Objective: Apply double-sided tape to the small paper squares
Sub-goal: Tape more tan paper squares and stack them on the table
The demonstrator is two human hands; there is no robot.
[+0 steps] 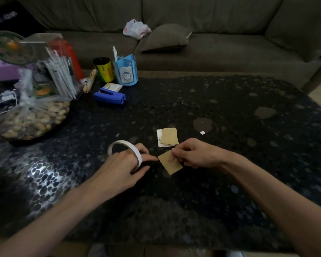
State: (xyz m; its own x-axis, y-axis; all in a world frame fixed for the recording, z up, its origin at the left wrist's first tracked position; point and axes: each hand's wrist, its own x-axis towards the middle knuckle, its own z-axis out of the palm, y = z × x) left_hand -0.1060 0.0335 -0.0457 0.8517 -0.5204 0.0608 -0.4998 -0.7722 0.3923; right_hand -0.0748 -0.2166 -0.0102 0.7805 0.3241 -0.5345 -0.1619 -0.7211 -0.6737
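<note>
A white roll of double-sided tape [125, 148] hangs around the fingers of my left hand [126, 166], which grips it just above the dark table [230, 154]. To its right, a tan paper square [171, 165] lies flat on the table. My right hand [191, 153] presses on that square's upper edge with curled fingers, thumb and forefinger pinching at it. Behind them sits a small stack of paper squares [167, 137], tan on top of white.
A blue stapler [109, 96], a blue pen holder [126, 72], a yellow-black can [103, 69], a bag of nuts [32, 117] and a clear box of straws [59, 71] crowd the table's back left. A tiny white scrap [202, 132] lies right of the stack. A sofa [211, 43] stands behind.
</note>
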